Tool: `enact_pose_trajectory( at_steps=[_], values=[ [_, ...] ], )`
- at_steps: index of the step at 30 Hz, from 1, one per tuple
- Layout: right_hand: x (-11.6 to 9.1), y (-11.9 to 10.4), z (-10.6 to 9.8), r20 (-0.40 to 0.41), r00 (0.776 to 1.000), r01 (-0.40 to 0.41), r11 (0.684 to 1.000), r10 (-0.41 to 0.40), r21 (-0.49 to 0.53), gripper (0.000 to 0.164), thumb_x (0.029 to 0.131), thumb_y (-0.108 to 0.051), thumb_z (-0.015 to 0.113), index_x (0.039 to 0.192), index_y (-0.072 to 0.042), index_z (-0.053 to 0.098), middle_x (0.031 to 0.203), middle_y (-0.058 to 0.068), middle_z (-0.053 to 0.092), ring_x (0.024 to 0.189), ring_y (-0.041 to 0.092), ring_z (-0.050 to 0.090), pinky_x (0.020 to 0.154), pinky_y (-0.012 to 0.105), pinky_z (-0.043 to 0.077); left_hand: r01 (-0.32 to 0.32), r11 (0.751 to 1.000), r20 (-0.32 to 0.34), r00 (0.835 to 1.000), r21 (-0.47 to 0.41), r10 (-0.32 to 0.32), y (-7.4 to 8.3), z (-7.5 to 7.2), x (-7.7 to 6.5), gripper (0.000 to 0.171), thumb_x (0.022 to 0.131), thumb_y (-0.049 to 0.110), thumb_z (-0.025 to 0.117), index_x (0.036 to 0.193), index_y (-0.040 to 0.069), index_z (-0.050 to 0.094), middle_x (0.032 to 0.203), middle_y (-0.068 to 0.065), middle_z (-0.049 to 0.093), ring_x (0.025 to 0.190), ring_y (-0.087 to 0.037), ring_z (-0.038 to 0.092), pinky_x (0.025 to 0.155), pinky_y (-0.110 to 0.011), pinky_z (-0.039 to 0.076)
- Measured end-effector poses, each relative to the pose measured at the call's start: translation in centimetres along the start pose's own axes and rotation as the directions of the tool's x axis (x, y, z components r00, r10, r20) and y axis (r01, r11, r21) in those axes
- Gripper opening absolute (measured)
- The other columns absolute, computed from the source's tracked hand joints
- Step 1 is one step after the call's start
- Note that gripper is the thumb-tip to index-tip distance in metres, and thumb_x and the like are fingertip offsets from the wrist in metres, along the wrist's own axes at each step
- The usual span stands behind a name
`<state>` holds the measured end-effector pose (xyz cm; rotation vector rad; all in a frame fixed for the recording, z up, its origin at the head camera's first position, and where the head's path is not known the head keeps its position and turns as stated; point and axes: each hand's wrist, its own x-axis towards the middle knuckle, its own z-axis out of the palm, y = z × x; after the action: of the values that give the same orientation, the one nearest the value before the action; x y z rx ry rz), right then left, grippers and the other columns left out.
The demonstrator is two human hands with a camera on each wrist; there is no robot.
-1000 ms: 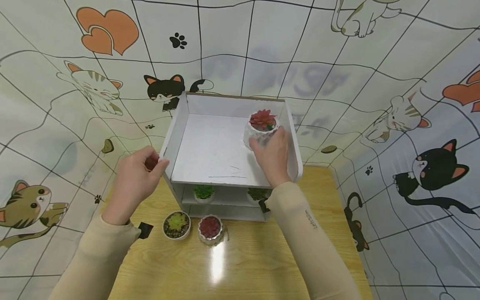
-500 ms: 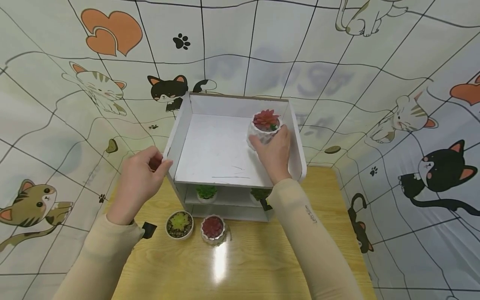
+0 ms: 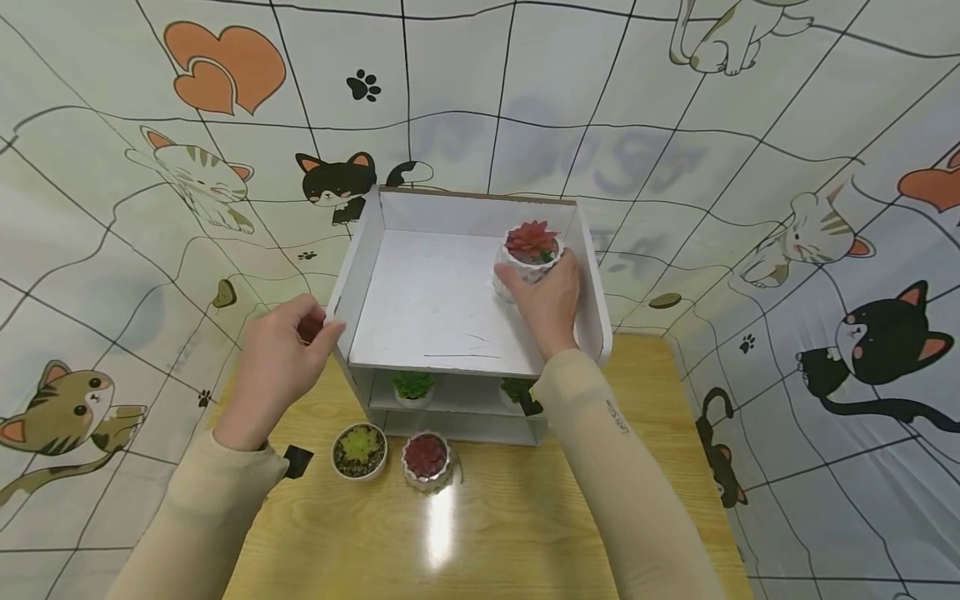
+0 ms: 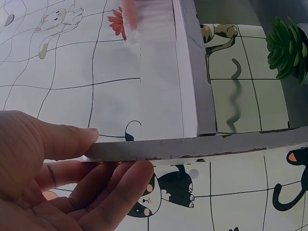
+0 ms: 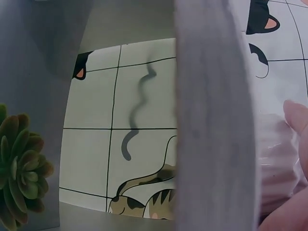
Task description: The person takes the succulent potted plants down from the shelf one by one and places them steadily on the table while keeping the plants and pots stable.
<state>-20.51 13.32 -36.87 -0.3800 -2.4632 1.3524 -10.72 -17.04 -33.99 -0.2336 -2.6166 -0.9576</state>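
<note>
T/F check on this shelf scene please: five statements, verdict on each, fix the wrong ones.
1. The right hand grips a white pot with a bright red plant. True.
2. The left hand holds a second pot. False: it grips the edge of the left side panel of the shelf.
3. A yellow-green plant and a dark red plant stand in pots on the table. True.
4. The dark red plant is left of the yellow-green plant in the head view. False: it is to the right.
5. Two green plants, a left one and a right one, sit on the level below the shelf's top. True.
</note>
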Motion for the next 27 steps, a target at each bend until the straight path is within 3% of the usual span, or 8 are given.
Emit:
enact_pose_trajectory(
  at_steps=[27],
  values=[
    [0.69,-0.30,-0.41,0.019,1.000,0.003,0.992,0.000,-0.124,0.088,0.081,-0.045,0.084,0.142,0.003,0.042,0.137,0.022,0.055,0.128,0.036,0.054,0.112,0.046,0.046,-0.039,0.999,-0.023,0.999,0.028,0.040,-0.05,0.03,0.06,0.017,0.094,0.008,0.075,0.082,0.004,0.063,0.071,-0.010,0.066,0.063,-0.024,0.058,0.058,-0.036,0.044]
  ],
)
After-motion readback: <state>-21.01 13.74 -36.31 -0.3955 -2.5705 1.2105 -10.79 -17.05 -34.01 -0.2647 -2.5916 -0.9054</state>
